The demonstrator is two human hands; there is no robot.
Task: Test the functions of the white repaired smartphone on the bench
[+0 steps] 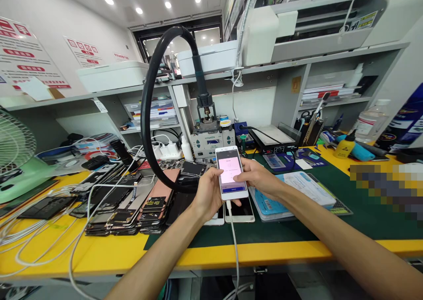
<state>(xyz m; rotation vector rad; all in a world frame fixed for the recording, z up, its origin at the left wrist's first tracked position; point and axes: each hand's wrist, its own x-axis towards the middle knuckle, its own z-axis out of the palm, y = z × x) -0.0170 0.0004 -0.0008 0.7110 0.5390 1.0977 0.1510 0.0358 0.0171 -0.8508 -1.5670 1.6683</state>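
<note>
Head view — hands (209, 190) (259, 177) hold phone (229, 164) behind mat's front edge (280, 241).

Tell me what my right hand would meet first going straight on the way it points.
Most likely the white phone: the right hand has its thumb over the screen; whether they touch is unclear.
</note>
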